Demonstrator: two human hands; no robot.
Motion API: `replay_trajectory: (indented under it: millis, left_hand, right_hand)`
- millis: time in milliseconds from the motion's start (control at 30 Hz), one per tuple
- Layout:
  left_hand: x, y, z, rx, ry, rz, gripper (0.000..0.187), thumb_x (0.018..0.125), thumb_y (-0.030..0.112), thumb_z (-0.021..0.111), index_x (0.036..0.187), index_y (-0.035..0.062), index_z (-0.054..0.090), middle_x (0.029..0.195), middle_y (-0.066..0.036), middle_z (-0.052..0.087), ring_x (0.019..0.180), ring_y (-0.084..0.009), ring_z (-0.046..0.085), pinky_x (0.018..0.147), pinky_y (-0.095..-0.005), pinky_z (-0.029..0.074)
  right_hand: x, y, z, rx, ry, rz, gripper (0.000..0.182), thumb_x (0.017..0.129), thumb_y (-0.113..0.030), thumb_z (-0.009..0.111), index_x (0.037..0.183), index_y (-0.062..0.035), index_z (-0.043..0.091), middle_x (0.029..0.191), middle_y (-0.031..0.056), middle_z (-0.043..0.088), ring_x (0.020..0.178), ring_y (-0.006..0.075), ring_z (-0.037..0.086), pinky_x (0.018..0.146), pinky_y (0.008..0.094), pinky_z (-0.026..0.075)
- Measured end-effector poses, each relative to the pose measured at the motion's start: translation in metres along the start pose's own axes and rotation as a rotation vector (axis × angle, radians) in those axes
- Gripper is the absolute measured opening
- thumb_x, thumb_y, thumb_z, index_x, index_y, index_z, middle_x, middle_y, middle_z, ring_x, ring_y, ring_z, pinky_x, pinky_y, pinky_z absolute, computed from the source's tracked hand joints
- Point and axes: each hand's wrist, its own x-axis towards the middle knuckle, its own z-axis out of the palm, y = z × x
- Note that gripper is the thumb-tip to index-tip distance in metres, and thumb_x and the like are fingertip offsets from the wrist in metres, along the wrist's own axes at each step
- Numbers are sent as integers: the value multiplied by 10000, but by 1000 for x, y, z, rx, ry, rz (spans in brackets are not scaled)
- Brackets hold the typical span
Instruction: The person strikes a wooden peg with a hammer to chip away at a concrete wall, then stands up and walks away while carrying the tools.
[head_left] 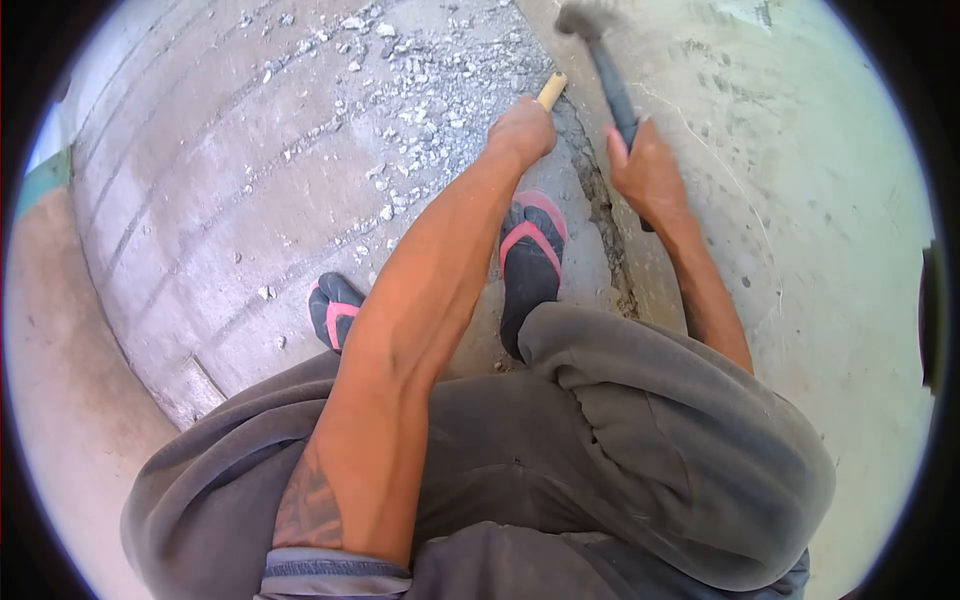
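Observation:
My left hand (523, 130) is wrapped round a short yellowish rod, likely a chisel (551, 92). Its upper end sticks out of my fist, and the lower part is hidden. To the right, my right hand (650, 172) grips the dark handle of a hammer (613, 88). The hammer's head is raised above and to the right of the rod's end, apart from it and blurred by motion. Beneath my hands a rough, broken groove (596, 190) runs along the joint between floor and wall.
Grey rubble (435, 85) lies scattered over the concrete floor (215, 215) left of my fist. A smooth, marked wall (820, 250) rises on the right. My feet in pink-strapped flip-flops (533, 235) stand close to the groove. A curved, pale surface (75, 360) borders the left.

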Motion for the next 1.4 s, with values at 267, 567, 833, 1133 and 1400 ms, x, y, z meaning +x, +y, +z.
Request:
replay_trajectory:
  millis: [267,567,833,1133,1400]
  left_hand:
    - [-9,33,-71,317,-99,159,289,892,230,545,1062,52,696,1120,-152,683,1092,-283,640,934,-417,486]
    - [7,-29,-60,214,161,250,450,939,363,521,1066,-64,584,942,-275,666,912,-422,654,823,-489,508]
    - [-27,-19,-40,162,221,103,390,950,302,522,1165,-22,485,968,-263,671,939,-435,656,856,-517,504]
    - [-26,-25,-27,40,205,36,350,953,278,505,1164,0,477,1015,-267,665,992,-428,646,857,-513,503]
    - [-32,-23,-21,-32,204,21,340,953,244,480,1172,-16,470,1038,-261,665,998,-420,649,874,-502,500]
  right_hand:
    - [7,-5,-27,123,-222,148,544,928,-428,535,984,111,585,875,339,634,881,483,630,785,498,489]
    - [-12,-18,-49,437,-37,170,468,920,-393,571,995,69,571,752,254,646,751,403,664,677,445,504]
    - [-13,-29,-36,522,193,-8,423,909,-352,626,992,57,558,732,224,650,714,377,668,642,431,501]
    - [16,-27,-28,173,-4,75,510,906,-447,585,982,57,567,783,276,651,736,419,667,646,477,498]
    - [18,-67,-96,613,629,-365,292,958,-306,538,840,-41,568,623,68,557,525,149,543,514,294,442]
